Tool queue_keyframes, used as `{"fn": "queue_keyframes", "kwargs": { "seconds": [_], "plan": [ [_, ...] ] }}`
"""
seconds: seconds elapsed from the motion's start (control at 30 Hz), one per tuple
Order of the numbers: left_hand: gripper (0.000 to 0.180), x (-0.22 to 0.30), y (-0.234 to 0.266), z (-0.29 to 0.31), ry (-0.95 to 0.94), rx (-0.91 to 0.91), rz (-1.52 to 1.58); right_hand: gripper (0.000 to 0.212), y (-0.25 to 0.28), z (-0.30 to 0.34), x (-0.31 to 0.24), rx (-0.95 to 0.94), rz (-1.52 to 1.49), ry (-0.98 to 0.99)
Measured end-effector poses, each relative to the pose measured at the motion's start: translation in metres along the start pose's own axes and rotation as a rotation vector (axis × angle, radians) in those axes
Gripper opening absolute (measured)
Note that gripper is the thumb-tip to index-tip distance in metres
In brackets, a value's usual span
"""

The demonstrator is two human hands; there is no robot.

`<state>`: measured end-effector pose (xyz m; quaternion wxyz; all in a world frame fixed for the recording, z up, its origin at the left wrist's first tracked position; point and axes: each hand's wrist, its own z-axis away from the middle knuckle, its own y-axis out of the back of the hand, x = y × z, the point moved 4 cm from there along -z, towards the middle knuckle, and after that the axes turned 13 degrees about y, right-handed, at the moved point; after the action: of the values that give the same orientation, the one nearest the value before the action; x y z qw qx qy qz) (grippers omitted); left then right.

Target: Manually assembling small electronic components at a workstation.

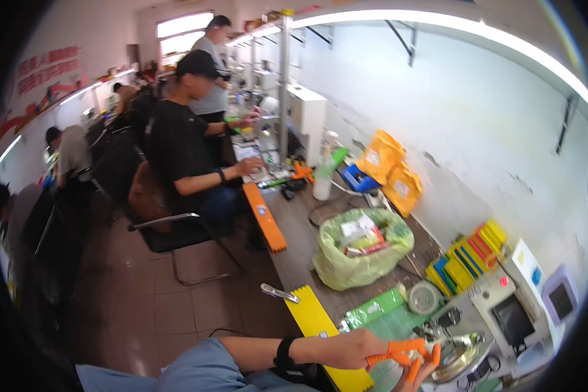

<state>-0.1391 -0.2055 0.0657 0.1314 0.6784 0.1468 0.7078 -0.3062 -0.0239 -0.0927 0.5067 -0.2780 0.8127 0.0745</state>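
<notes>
My left hand (354, 348) reaches in from the lower left, a black band around its wrist. Orange finger covers sit on its fingers, which are drawn together and meet the fingers of my right hand (419, 374). My right hand, cut off by the lower edge, also wears orange finger covers, and its fingers are raised and apart. Whether anything small lies between the touching fingertips cannot be made out. Below the hands is a green work mat (393, 328). A yellow strip (307, 307) runs along the bench edge under my left forearm, with a silver nail clipper-like tool (279, 293) on it.
A green bag-lined bin (336, 264) stands beyond the hands, near a green packet (375, 308). To the right are a round grey dish (424, 298), yellow bins (467, 258) and a machine with a screen (513, 320). Farther left, a person (176, 134) sits at the bench.
</notes>
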Motion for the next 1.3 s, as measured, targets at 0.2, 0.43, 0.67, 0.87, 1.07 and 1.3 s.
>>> {"fn": "queue_keyframes", "kwargs": {
  "seconds": [0.2, 0.43, 0.67, 0.87, 1.07, 1.3],
  "plan": [
    [0.061, -0.014, 0.003, -0.034, -0.332, 0.232, -0.184, 0.037, -0.051, -0.036, -0.054, 0.167, -0.073, -0.191],
    [0.066, 0.0, 0.024, -0.087, -0.322, 0.313, -0.642, 0.027, -0.05, -0.048, -0.044, 0.471, -0.227, -0.262],
    [0.069, -0.025, -0.004, -0.143, -0.282, 0.259, -0.991, 0.016, -0.047, -0.065, -0.034, 0.442, -0.088, -0.186],
    [0.036, -0.037, -0.017, -0.161, -0.328, 0.306, -0.861, 0.013, -0.038, -0.059, -0.022, 0.394, 0.116, -0.176],
    [0.033, -0.032, -0.026, -0.168, -0.375, 0.259, -1.054, 0.009, -0.024, -0.06, -0.021, 0.378, 0.107, -0.071],
    [0.037, -0.003, 0.008, -0.136, -1.057, 0.346, -0.683, 0.013, -0.036, -0.061, -0.014, 0.353, -0.102, 0.037]
  ]
}}
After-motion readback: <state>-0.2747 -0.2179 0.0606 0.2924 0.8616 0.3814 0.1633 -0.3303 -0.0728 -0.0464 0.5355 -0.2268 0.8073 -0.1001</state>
